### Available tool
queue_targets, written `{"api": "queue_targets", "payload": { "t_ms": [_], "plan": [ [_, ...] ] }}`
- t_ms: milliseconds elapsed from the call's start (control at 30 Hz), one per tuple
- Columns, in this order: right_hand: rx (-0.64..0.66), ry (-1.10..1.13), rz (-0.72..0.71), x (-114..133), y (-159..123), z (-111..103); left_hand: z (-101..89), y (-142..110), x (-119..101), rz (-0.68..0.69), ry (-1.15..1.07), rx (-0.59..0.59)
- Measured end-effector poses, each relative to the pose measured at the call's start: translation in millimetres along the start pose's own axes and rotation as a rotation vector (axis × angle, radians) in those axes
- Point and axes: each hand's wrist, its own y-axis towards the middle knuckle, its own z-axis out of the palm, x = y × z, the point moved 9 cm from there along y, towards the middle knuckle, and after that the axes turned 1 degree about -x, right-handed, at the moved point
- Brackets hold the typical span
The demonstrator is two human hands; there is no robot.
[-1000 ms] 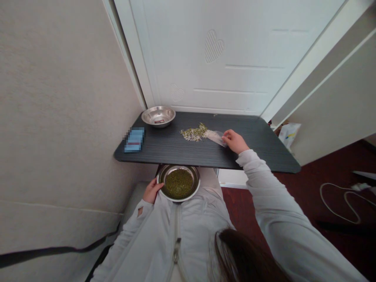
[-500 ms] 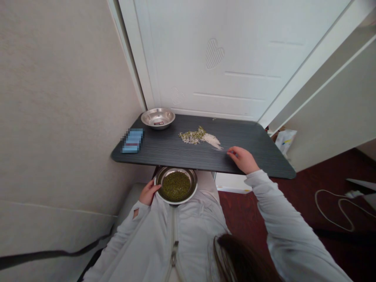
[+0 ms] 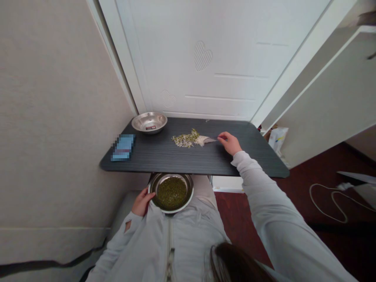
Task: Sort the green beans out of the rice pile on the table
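My left hand (image 3: 142,201) grips the left rim of a metal bowl (image 3: 189,194) resting at my lap, its thumb over the edge. Small green beans (image 3: 172,192), like mung beans, cover the bowl's bottom. Over the dark table, my right hand (image 3: 230,143) is closed in a pinch. A thin, pale, tapered thing (image 3: 210,140) runs from its fingertips to the white grains (image 3: 200,140); its kind is unclear. Left of these lies a loose patch of mixed green beans and white grains (image 3: 185,140), spread on the tabletop.
A second metal bowl (image 3: 149,122) stands at the table's (image 3: 164,162) back left corner. A blurred-out blue rectangle (image 3: 123,147) lies before it. A white door (image 3: 235,51) rises behind the table. On the right are a white bag (image 3: 277,139) and a white cable (image 3: 320,209) on the floor.
My right hand has moved left and away from me, closer to the grains. The white patch looks shorter. My left hand keeps its hold on the bowl. The whole view has shifted slightly.
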Motion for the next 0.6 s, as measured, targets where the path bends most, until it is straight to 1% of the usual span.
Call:
{"api": "queue_targets", "payload": {
  "t_ms": [133, 233, 400, 500, 533, 600],
  "plan": [
    [-0.159, 0.16, 0.097, -11, -6, -7, 0.1, 1, 1, -0.005, -0.001, -0.016],
    [-0.21, 0.279, 0.139, -11, -15, -6, -1.6, 3, 2, -0.02, 0.013, -0.028],
    [-0.202, 0.368, 0.145, 4, -23, 5, 2.0, 2, 4, -0.02, -0.03, -0.003],
    [-0.162, 0.359, 0.158, 15, -23, 20, 7.6, 3, 4, 0.002, -0.019, 0.032],
    [-0.132, 0.353, 0.151, 21, -22, 28, 9.9, 4, 3, 0.013, -0.002, 0.047],
    [-0.114, 0.315, 0.133, 32, -19, 38, 15.1, 7, 2, 0.037, 0.045, 0.081]
  ]
}}
